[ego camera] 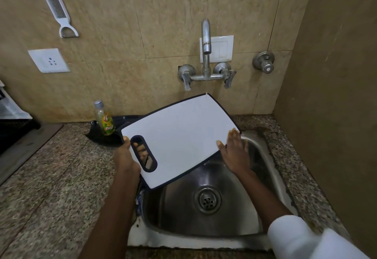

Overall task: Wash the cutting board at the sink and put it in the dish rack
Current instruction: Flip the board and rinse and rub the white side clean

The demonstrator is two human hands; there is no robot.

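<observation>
A white cutting board (pixel 183 134) with a dark rim is held tilted above the steel sink (pixel 259 177), its far corner raised towards the tap (pixel 206 36). A thin stream of water (pixel 206 68) is seen falling from the spout onto that far corner.

The handle end of the board is gripped by the left grip (pixel 126 156): the thumb is laid along the edge, and curled fingers (pixel 140 148) can be seen through the oval handle slot from beneath. The right grip (pixel 234 152) is laid against the board's right edge with its fingers straight and spread, the thumb resting on the white face; nothing is clasped by it. A white sleeve (pixel 295 236) is rolled up on the right forearm.

The drain (pixel 207 199) is left uncovered below the board. On the speckled counter (pixel 51 187), just left of the board, a small bottle (pixel 105 120) with a green and yellow label is stood upright on a dark cloth (pixel 102 136). On the tiled wall a white grater (pixel 55 7) is hung at the upper left, a socket (pixel 49 60) is set below it, and a switch plate (pixel 221 49) is mounted behind the tap.
</observation>
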